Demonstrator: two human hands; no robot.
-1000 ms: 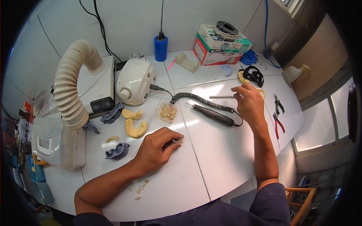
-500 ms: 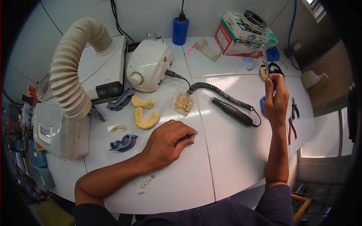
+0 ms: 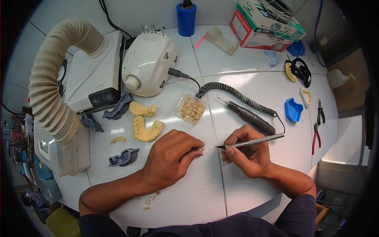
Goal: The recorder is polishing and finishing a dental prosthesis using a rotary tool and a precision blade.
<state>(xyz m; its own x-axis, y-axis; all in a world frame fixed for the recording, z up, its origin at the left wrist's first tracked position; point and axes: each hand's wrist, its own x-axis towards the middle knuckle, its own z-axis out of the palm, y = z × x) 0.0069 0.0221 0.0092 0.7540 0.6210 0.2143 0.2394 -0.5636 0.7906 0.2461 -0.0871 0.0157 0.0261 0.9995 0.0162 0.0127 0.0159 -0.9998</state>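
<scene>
The left hand (image 3: pixel 171 158) pinches a small whitish piece (image 3: pixel 201 149) over a white worktop (image 3: pixel 193 197) as the right hand (image 3: pixel 249 153) grips a metal craft knife (image 3: pixel 262 140), its dark blade (image 3: pixel 220 147) aimed at the piece but apart from it; beyond lie a black rotary handpiece (image 3: pixel 250 117) and a horseshoe-shaped yellow dental cast (image 3: pixel 147 137).

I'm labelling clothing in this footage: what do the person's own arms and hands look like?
Short, dark navy fabric sleeves end near the elbows, bare below. The left hand and right hand are ungloved, with no ring, watch or bracelet visible.
</scene>
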